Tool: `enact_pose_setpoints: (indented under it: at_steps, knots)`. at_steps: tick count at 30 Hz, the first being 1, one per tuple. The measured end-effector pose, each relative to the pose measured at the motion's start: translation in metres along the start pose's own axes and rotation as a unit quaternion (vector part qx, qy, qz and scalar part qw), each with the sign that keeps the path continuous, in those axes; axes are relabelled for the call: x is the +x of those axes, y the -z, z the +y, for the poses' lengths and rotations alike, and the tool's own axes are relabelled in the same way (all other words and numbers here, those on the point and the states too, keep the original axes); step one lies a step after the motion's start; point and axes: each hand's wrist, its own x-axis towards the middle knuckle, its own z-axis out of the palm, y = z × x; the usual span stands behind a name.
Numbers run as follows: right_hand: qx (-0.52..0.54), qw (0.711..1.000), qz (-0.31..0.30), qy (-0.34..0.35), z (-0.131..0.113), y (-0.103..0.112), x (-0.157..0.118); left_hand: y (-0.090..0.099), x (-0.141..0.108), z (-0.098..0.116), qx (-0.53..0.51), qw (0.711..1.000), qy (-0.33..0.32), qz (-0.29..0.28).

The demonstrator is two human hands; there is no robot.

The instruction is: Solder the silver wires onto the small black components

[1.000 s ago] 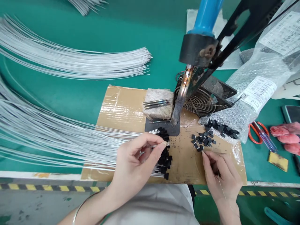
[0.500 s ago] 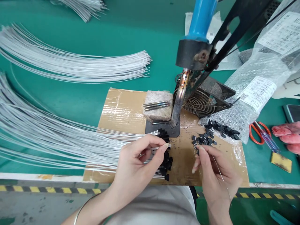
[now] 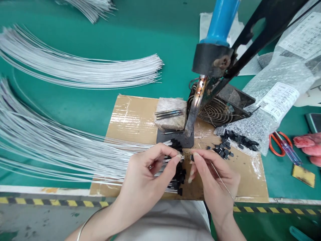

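My left hand [image 3: 149,174] is closed in a pinch on a thin grey wire, whose metal-tipped end [image 3: 183,157] pokes out past the fingertips. Facing it across a small gap, my right hand [image 3: 217,177] pinches a small black connector housing [image 3: 192,157]. A fine silvery wire [image 3: 222,182] also runs through the right hand and out over its palm side. Under and beside the left hand lies a bundle of grey wires [image 3: 75,147], their ends fitted with black housings [image 3: 179,174]. Loose black housings [image 3: 223,149] are heaped beyond the right hand.
A blue-handled heating tool [image 3: 220,23] on a black arm points its metal nozzle down at the cardboard [image 3: 132,110]. Behind stands a small fan [image 3: 215,112]. Orange scissors [image 3: 276,147], a plastic bag [image 3: 281,80] and another wire bundle [image 3: 100,72] lie around.
My right hand has moved left from the housing pile, bringing a black housing close to the wire end. My left hand has stayed almost in place.
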Motion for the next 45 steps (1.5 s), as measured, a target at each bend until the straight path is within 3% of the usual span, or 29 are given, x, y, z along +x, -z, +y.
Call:
enact_pose_setpoints:
  at_steps: [8,22,36,40,45]
  knots:
    - [-0.022,0.999,-0.021,0.012,0.002,-0.004,0.000,0.002,0.006,0.011,-0.081,0.996,0.002,-0.045]
    - [0.001,0.999,-0.034,-0.004,0.002,-0.006,-0.001,0.004,0.009,0.016,-0.060,0.997,-0.003,-0.042]
    - [-0.158,0.986,-0.005,0.043,-0.005,0.002,-0.013,0.002,0.020,0.018,-0.015,0.999,0.007,-0.030]
    - [-0.204,0.974,-0.027,0.096,-0.004,0.007,-0.007,0.002,0.024,0.017,-0.005,1.000,0.005,-0.024]
    - [-0.133,0.984,-0.045,0.106,-0.002,0.007,0.001,0.003,0.028,0.018,0.002,1.000,0.004,-0.025]
